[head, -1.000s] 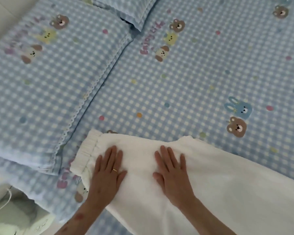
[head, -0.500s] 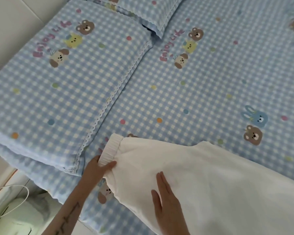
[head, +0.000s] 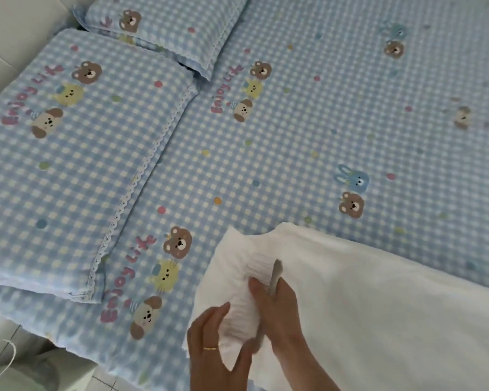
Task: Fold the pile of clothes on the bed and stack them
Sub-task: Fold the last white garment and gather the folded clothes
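A pair of white trousers [head: 378,300] lies across the near right of the bed [head: 294,136], with its elastic waistband end [head: 237,266] turned over to the right. My left hand [head: 212,345], a ring on one finger, grips the folded waistband from below. My right hand [head: 277,309] pinches the same gathered band from above, beside a small grey tag [head: 275,275]. No other clothes are in view.
The bed wears a blue checked sheet with cartoon animals. Two matching pillows [head: 68,165] [head: 164,26] lie at the left and top left. At the bottom left, off the bed's edge, stand a white object [head: 40,371] and a cable on the tiled floor.
My hands went from lying flat on the trousers to gripping the waistband. The waistband end has been lifted and folded over to the right. The camera view has shifted left.
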